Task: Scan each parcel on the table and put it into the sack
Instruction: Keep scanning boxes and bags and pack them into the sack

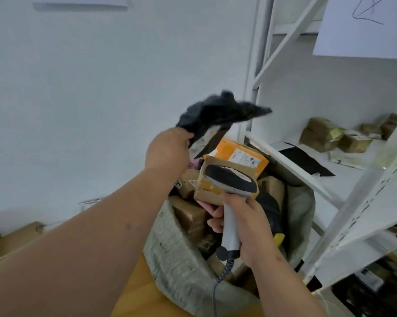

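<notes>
Drop-off step: left hand (167, 149) fingers pinch a black soft parcel (218, 115) raised above the full sack (177, 266), right hand (245, 223) wrapped around the scanner (231, 181); next, release it into the sack.

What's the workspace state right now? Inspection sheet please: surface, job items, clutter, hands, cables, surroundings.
Surface: only a strip of brown table shows at the bottom, under the arms.
Job's things: black parcel held up above the sack; the sack is open and piled high with parcels, an orange one on top; scanner over the sack mouth.
Clutter: boxes at far left.
Grippers: left hand grips the black parcel; right hand grips the scanner handle.
Cables: coiled scanner cord hangs from the handle.
Surroundings: white shelf rack at right holding parcels; white wall behind.
</notes>
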Motion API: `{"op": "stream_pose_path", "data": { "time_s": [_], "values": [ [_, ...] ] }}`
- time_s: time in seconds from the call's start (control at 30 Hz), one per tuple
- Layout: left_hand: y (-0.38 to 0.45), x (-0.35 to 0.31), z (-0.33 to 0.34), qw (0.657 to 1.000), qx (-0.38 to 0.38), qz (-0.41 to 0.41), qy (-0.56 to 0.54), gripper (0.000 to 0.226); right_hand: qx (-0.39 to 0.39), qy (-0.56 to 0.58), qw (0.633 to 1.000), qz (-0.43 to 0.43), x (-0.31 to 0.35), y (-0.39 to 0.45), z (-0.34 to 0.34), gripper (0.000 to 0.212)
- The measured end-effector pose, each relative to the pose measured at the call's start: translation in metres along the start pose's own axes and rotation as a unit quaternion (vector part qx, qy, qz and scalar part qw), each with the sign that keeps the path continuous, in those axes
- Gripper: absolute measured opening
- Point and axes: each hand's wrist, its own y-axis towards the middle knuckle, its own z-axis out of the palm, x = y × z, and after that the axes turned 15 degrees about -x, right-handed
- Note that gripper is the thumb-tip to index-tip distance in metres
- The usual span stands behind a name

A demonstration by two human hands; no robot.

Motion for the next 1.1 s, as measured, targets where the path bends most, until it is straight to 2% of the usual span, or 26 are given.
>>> {"op": "stream_pose_path", "data": {
  "time_s": [0.07,0.13,0.23,0.37,0.47,0.53,0.8,1.1],
  "values": [
    [-0.008,0.000,0.022,0.983,0.143,0.025,0.110,0.035,0.001,-0.001,1.000,-0.001,0.003,0.006,-0.010,0.006],
    [-0.018,0.000,0.032,0.978,0.181,0.022,0.101,0.036,-0.001,0.000,1.000,0.003,0.003,0.013,-0.017,0.010],
    [-0.027,-0.002,0.035,0.991,0.124,0.004,0.041,0.039,-0.005,0.002,1.000,0.014,0.002,0.023,-0.021,0.013],
    [-0.028,0.006,0.032,0.997,0.039,-0.067,-0.013,0.031,0.011,-0.004,1.000,0.017,0.002,0.027,-0.015,0.017],
    [-0.032,0.024,0.024,0.994,0.002,-0.108,-0.027,0.020,0.030,-0.008,0.999,0.021,0.003,0.021,-0.003,0.005],
    [-0.036,0.042,0.016,0.991,-0.014,-0.131,-0.022,0.017,0.050,-0.019,0.998,0.033,0.002,0.014,0.008,0.005],
    [-0.071,0.125,-0.033,0.981,-0.018,-0.193,0.021,0.029,0.164,-0.102,0.980,0.052,-0.039,-0.025,0.069,0.011],
    [-0.114,0.257,-0.114,0.964,0.025,-0.249,0.086,0.031,0.164,-0.190,0.965,0.075,-0.113,-0.071,0.178,0.010]
  ]
}}
